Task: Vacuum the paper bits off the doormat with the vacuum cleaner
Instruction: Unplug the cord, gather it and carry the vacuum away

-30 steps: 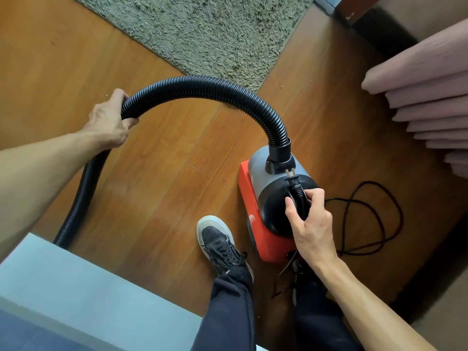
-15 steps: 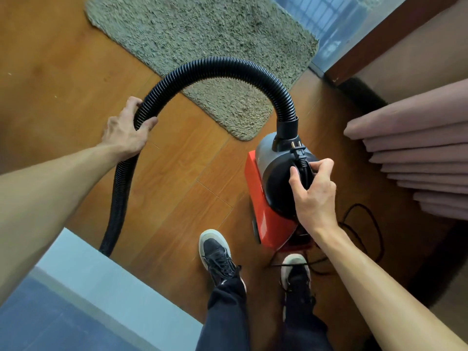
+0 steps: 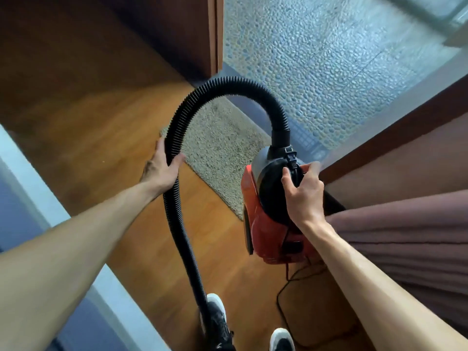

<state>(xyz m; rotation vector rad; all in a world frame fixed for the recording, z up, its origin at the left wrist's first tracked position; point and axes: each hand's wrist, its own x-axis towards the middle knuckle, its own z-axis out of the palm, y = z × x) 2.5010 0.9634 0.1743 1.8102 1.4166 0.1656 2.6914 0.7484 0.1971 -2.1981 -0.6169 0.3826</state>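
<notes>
No vacuuming looks done yet: left hand (image 3: 162, 168) grips the hose (image 3: 228, 86), right hand (image 3: 304, 196) holds the vacuum (image 3: 266, 231) by its top, beside the doormat (image 3: 220, 148); nozzle out of view.

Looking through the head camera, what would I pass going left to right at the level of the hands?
Left hand gripping the hose → doormat → red vacuum cleaner → right hand holding it → pink pleated fabric.
</notes>
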